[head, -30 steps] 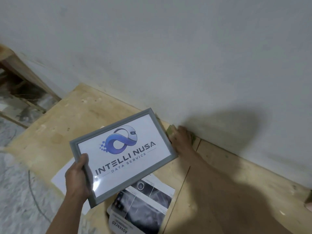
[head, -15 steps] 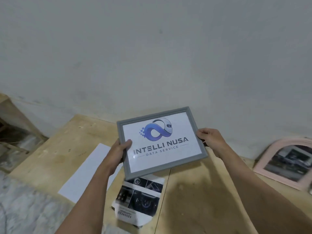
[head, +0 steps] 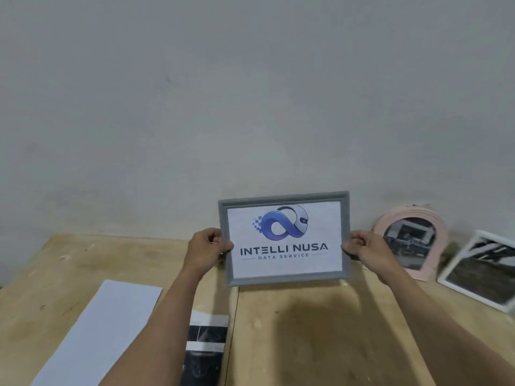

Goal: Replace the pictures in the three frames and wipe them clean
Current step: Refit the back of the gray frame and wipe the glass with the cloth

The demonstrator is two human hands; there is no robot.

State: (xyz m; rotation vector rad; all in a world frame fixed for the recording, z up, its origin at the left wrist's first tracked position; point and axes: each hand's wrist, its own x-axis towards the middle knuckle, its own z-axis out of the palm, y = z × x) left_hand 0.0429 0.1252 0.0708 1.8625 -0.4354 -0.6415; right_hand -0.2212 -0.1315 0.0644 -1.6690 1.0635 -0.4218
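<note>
I hold a grey rectangular frame (head: 284, 240) upright in front of the wall, just above the wooden table. It shows a white picture with a blue logo and the words INTELLI NUSA. My left hand (head: 207, 247) grips its left edge and my right hand (head: 365, 247) grips its right edge. To the right, a pink arched frame (head: 412, 240) with a dark photo leans against the wall. Further right a white rectangular frame (head: 482, 271) with a dark photo lies tilted near the wall.
A plywood table (head: 306, 330) runs along a grey wall (head: 250, 93). A blank white sheet (head: 103, 327) lies at the front left. A dark printed picture (head: 204, 349) lies beside my left forearm. The table's left edge ends near the floor.
My right hand left the table by the wall and took the frame's right edge. Both hands have raised the frame from tilted to upright near the wall. The view has swung right, revealing two other frames.
</note>
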